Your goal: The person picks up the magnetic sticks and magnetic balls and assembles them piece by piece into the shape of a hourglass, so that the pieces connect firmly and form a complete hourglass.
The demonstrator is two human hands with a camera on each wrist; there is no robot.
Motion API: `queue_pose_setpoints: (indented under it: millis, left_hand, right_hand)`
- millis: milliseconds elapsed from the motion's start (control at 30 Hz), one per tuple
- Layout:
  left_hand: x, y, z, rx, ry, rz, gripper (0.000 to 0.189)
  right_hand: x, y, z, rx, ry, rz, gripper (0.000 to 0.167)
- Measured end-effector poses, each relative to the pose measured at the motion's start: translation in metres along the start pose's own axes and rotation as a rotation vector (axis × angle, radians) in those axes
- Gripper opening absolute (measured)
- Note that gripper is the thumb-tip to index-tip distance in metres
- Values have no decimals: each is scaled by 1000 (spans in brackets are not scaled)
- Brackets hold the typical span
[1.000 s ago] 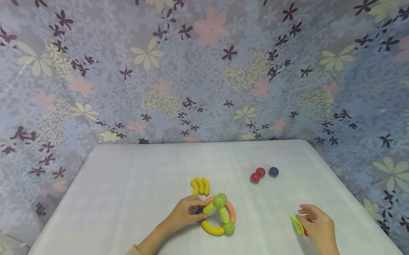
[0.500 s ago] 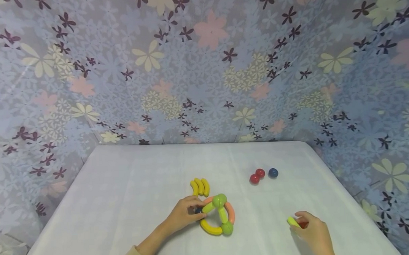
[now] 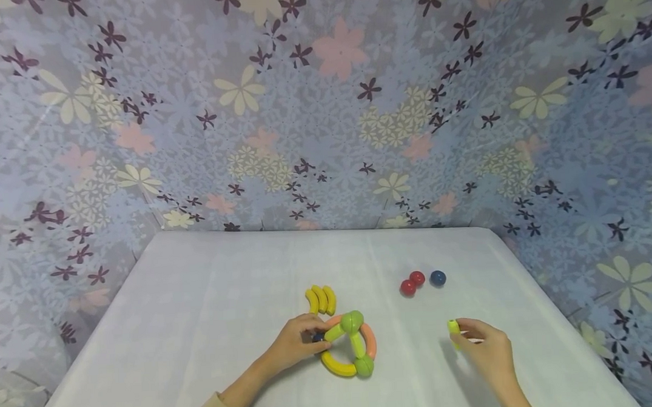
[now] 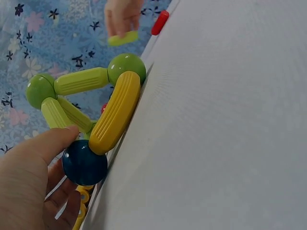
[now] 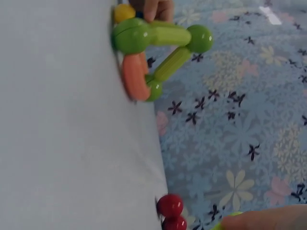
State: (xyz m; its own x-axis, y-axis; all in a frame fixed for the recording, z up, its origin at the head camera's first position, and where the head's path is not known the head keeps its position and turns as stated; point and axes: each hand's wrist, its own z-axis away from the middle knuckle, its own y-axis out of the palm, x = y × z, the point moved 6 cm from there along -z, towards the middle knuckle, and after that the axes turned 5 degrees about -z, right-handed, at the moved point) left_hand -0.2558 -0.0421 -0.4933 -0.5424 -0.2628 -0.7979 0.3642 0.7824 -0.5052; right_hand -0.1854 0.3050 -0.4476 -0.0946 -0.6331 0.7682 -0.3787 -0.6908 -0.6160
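Note:
My left hand (image 3: 296, 343) grips a dark blue ball (image 4: 85, 163) at one corner of a built magnetic shape, its thumb lying along a lime rod. A curved yellow rod (image 3: 338, 365), curved orange rods (image 5: 135, 76) and green balls (image 3: 364, 366) form the ring of this shape. Straight lime rods (image 3: 357, 344) rise to a green ball (image 3: 352, 321) on top. Off to the right, my right hand (image 3: 488, 349) pinches a loose short lime rod (image 3: 454, 328) above the table, apart from the shape. Fingers cover part of that rod.
Several curved yellow rods (image 3: 321, 299) lie behind my left hand. Two red balls (image 3: 408, 288) and a blue ball (image 3: 438, 278) rest farther back on the white table (image 3: 225, 274). A red rod (image 4: 160, 22) lies near the right hand. Behind the table hangs flowered cloth (image 3: 322, 106).
My right hand has picked up the lime rod from the table, moved it left and a little away from me, and turned it more upright. The left hand stays on the shape.

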Motion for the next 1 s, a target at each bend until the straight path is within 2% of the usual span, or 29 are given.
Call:
queue_pose_setpoints:
  millis: [200, 367, 533, 633, 833, 1000]
  left_hand:
    - [3, 1, 0, 12, -79, 57, 27]
    - [3, 1, -1, 2, -124, 73, 25]
    - [-12, -3, -2, 9, -109, 77, 24]
    - [-13, -3, -2, 21, -104, 93, 25]
    - [4, 2, -1, -1, -120, 87, 24]
    - [6, 1, -1, -3, -114, 110, 25]
  right_hand:
    - [27, 16, -12, 11, -13, -189, 30]
    - [56, 39, -18, 79, -41, -355, 28]
    - [96, 65, -19, 144, -211, -487, 26]
    - [117, 81, -16, 207, -285, -560, 24]
    - [139, 109, -8, 343, -327, -623, 22]
    - [146, 123, -1, 400, -361, -626, 23]
